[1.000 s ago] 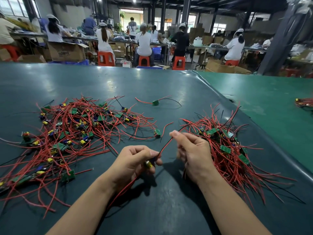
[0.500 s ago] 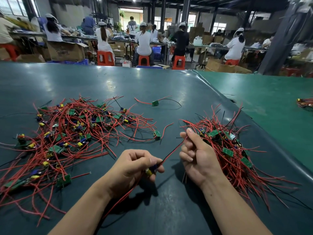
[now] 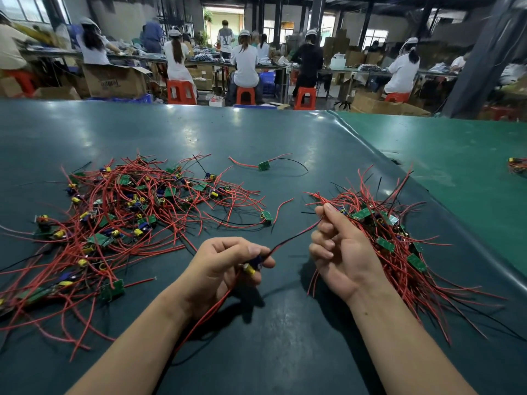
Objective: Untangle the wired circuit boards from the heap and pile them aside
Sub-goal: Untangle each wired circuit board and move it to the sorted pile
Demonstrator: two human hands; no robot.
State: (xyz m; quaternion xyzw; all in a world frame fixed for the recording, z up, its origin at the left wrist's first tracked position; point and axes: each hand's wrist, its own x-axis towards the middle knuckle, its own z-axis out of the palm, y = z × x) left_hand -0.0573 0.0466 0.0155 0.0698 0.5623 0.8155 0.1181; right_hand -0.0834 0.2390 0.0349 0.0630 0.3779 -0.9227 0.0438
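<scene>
Two heaps of small green circuit boards with red and black wires lie on the dark teal table mat: the tangled heap at centre left, the sorted pile at centre right. Two lone boards sit between them. The left hand pinches one wired board; the right hand pinches its wire. Beyond, workers sit on five orange stools; the writing on a cardboard box cannot be read.

Factory floor: capped workers on stools at benches
</scene>
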